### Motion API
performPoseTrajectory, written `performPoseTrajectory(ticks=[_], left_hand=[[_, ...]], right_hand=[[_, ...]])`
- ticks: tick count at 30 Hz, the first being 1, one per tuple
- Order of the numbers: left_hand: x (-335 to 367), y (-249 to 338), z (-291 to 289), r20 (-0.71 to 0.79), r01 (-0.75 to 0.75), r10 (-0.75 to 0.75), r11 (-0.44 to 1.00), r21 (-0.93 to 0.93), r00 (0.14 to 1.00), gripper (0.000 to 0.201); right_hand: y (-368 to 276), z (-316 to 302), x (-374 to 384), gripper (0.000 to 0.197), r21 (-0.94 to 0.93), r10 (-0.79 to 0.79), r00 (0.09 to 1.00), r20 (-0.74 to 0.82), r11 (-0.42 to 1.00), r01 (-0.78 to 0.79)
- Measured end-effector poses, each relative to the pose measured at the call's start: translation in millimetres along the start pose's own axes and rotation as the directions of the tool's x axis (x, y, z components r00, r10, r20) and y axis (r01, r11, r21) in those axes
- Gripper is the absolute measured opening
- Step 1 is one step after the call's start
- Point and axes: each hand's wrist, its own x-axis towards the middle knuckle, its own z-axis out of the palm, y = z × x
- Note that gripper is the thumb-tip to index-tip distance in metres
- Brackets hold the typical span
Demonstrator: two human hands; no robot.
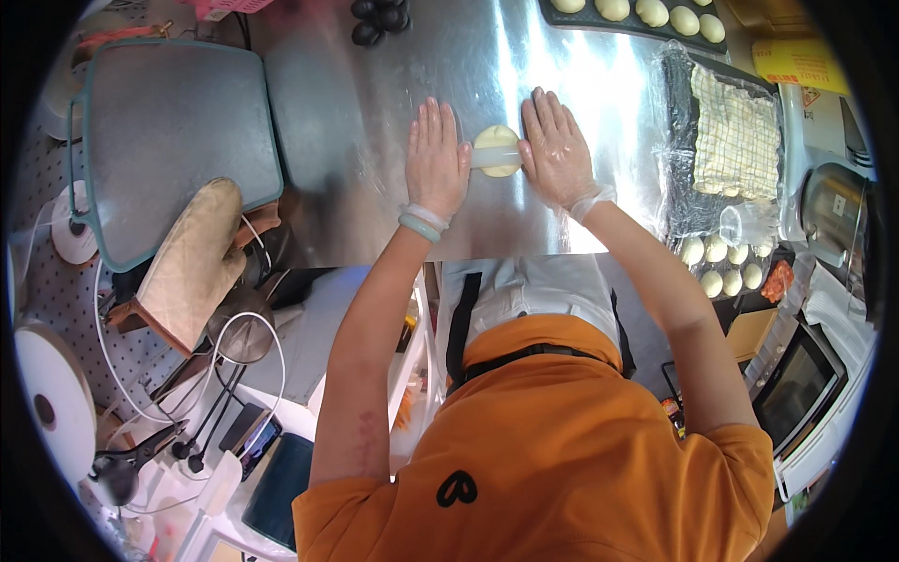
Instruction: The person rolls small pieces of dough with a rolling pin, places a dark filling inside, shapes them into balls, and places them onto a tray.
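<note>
A yellow package [801,66] at the upper right carries red printing, too small to make out. Just below it, a small orange sticker [811,96] is equally unreadable, and a pale label sits on a shiny metal lid [829,214] at the right edge. The person's orange shirt [562,450] has a black looped mark on the back. A pink basket [220,7] at the top edge shows white marking.

Along the top right, a dark tray [629,30] holds a row of round, pale dough balls. On the right, a black tray [682,159] lined with plastic film bears a pale slab scored into small squares; a clear plastic cup [744,225] lies near its lower end. More pale balls [714,251] sit in rows below that. Dark balls [379,21] are clustered at the top of the steel table [361,211].

A round of dough [496,136] lies on the table between the two hands, with a short white rolling pin [494,157] across it. The left hand [437,155] and right hand [558,153] are apart, one at each end of the pin, palms down, fingers straight and not curled around it. Clear cuffs ring both wrists.
</note>
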Motion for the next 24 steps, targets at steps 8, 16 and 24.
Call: performPoseTrajectory(ticks=[8, 16, 24], left_hand=[[-49.9, 32.4, -9.4, 0.038, 0.097, -0.096, 0.995, -0.033, 0.995, 0.06], [-68.2, 103.5, -15.8, -0.172, 0.526, -0.547, 0.836, -0.157, 0.819, 0.061], [-27.7, 139.2, 43.5, -0.134, 0.763, -0.785, 0.619, -0.183, 0.605, 0.064]], right_hand=[[1.9, 8.2, -50.0, 0.052, 0.054, -0.172, 0.985, -0.007, 0.984, 0.172], [40.4, -53.3, 53.0, 0.043, 0.21, -0.773, 0.635, 0.001, 0.621, 0.755], [53.1, -10.4, 112.8, 0.052, 0.28, -0.915, 0.329, 0.233, 0.388, 0.878]])
